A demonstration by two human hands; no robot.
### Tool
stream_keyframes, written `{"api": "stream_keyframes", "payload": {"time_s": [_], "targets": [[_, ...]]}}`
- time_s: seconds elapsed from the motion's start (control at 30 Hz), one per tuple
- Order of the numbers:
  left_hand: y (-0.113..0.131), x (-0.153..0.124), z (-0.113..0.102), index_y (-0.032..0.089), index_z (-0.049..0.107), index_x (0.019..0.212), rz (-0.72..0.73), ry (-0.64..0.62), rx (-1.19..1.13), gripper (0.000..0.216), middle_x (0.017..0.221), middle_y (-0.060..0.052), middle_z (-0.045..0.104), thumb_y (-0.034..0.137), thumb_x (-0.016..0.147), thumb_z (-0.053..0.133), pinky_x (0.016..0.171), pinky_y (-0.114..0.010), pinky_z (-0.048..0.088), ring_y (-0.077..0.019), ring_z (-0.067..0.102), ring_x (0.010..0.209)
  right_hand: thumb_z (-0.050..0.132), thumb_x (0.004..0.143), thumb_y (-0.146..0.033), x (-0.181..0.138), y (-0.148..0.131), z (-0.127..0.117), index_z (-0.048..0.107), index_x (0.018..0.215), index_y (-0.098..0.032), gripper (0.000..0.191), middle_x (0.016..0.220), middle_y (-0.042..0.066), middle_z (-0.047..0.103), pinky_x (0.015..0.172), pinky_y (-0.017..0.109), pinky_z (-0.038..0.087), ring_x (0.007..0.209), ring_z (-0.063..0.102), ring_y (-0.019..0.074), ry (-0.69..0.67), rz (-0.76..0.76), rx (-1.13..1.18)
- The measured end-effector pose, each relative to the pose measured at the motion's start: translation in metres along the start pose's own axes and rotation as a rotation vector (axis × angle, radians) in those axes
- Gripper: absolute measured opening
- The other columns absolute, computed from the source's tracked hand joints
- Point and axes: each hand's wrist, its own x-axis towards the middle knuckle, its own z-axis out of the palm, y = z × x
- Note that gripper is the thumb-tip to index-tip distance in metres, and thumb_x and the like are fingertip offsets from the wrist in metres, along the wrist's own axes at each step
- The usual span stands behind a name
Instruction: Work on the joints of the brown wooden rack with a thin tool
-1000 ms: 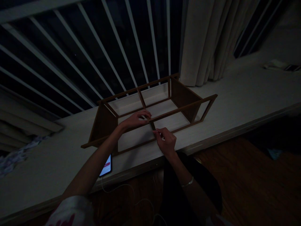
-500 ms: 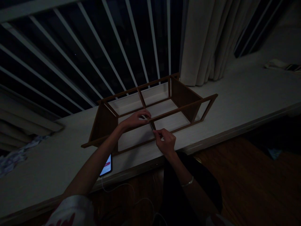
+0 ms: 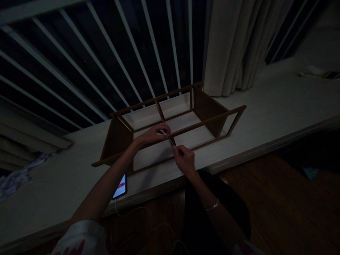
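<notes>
A brown wooden rack frame lies on its side, with slatted rails and solid end panels. My left hand pinches the near rail around its middle, thumb and fingers closed at the joint with the centre crossbar. Just below that joint, my right hand is closed on a thin metal rod-like tool. The tool slants up to the rail near my left fingertips. Its exact kind is too dark and small to make out, and its upper tip is hard to see.
The frame stands on a pale window ledge. A lit phone lies by its left corner, with a white cable hanging to the floor. White window bars and a curtain are behind; patterned cloth lies left.
My right hand has shifted slightly left and its fingers have turned a little around the thin tool. My left hand and the rack frame stay where they were.
</notes>
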Motion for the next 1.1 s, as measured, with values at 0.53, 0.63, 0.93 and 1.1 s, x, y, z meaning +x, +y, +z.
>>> {"api": "stream_keyframes", "payload": {"time_s": [0.53, 0.63, 0.93, 1.1], "targets": [[0.001, 0.0, 0.0, 0.018, 0.06, 0.092, -0.015, -0.015, 0.004, 0.021, 0.104, -0.005, 0.053, 0.03, 0.075, 0.058, 0.088, -0.03, 0.041, -0.0156, 0.051, 0.099, 0.052, 0.079, -0.042, 0.011, 0.002, 0.001, 0.064, 0.071, -0.015, 0.031, 0.052, -0.002, 0.056, 0.041, 0.019, 0.034, 0.04, 0.045, 0.0061, -0.288, 0.417, 0.799], [0.0, 0.001, -0.001, 0.017, 0.059, 0.092, -0.005, -0.025, -0.006, 0.021, 0.104, -0.005, 0.052, 0.03, 0.076, 0.058, 0.088, -0.031, 0.041, -0.0158, 0.051, 0.099, 0.054, 0.078, -0.044, 0.011, 0.003, 0.001, 0.065, 0.072, -0.015, 0.032, 0.054, -0.001, 0.058, 0.04, 0.018, 0.032, 0.04, 0.045, 0.0059, -0.31, 0.476, 0.872], [0.002, 0.0, 0.0, 0.017, 0.059, 0.091, -0.02, -0.014, -0.012, 0.019, 0.103, -0.005, 0.053, 0.027, 0.075, 0.058, 0.088, -0.031, 0.04, -0.0156, 0.051, 0.098, 0.058, 0.074, -0.048, 0.011, 0.003, -0.001, 0.067, 0.077, -0.014, 0.035, 0.063, 0.003, 0.064, 0.042, 0.018, 0.035, 0.042, 0.047, 0.0055, -0.425, 0.568, 0.964], [0.0, 0.0, 0.0, 0.017, 0.059, 0.091, -0.021, -0.015, -0.009, 0.019, 0.103, -0.005, 0.053, 0.028, 0.076, 0.058, 0.088, -0.031, 0.04, -0.016, 0.051, 0.099, 0.063, 0.072, -0.044, 0.013, 0.005, -0.001, 0.062, 0.087, -0.017, 0.03, 0.063, 0.0, 0.066, 0.045, 0.019, 0.039, 0.042, 0.049, 0.0061, -0.335, 0.543, 0.938]]}}
